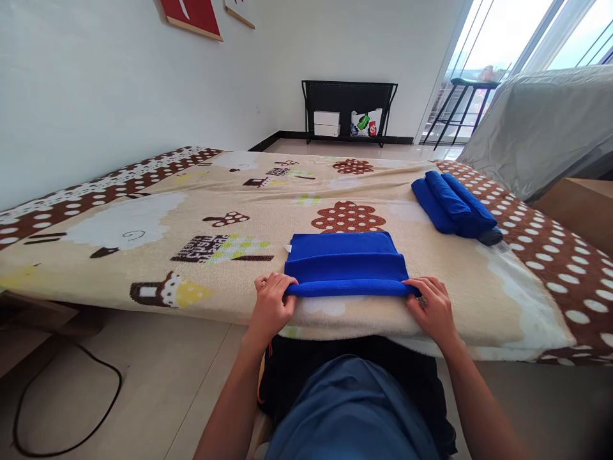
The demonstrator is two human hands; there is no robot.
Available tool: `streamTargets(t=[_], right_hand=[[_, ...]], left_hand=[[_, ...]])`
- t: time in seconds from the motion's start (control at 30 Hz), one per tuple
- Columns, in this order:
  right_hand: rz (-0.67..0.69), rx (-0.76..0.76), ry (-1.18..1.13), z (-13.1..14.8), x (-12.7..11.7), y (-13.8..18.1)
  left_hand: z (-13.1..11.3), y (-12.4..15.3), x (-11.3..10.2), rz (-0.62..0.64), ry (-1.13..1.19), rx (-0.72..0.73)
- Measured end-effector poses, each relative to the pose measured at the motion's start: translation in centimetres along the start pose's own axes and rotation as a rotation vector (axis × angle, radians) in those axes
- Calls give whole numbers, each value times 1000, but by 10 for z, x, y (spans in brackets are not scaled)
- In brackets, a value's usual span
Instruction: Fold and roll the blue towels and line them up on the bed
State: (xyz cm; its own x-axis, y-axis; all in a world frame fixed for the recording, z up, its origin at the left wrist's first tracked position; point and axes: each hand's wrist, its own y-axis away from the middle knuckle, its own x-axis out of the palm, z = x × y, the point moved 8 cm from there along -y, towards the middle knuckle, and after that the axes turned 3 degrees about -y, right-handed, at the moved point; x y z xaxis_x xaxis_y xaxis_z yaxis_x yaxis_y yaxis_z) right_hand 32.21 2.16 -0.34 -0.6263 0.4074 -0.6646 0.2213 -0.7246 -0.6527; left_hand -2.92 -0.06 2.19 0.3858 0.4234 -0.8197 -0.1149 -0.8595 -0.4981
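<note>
Blue cloth (pixel 340 245) on blanket (pixel 268 214): we're pinching its near fold (pixel 352 289), left hand (pixel 274 299) clamped on one end, right hand (pixel 435 308) the other, probably holding that edge straight.

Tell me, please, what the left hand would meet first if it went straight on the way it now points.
Most likely the nearer blue cloth: the left hand pinches its rolled near edge, and the flatter part lies just beyond, though depth is unclear.
</note>
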Motion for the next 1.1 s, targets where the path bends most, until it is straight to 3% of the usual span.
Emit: streamTargets(t=[0.17,0.33,0.47,0.57,0.67,0.83,1.1], right_hand=[[17,-16,-105,6,-7,3],[-16,11,88,17,-2,-2],[-21,-41,149,46,9,-11],[63,-85,90,70,22,-18],[166,-109,73,87,35,-24],[250,-78,102,90,47,-33],[205,10,152,63,44,-35]], left_hand=[[-3,3,-6,37,18,1],[-15,4,-12,-79,-167,-55],[-51,5,0,-93,-128,53],[-85,6,19,-9,-57,201],[-102,1,33,53,-67,230],[-99,-10,40,91,-102,158],[-66,-13,32,70,-73,31]])
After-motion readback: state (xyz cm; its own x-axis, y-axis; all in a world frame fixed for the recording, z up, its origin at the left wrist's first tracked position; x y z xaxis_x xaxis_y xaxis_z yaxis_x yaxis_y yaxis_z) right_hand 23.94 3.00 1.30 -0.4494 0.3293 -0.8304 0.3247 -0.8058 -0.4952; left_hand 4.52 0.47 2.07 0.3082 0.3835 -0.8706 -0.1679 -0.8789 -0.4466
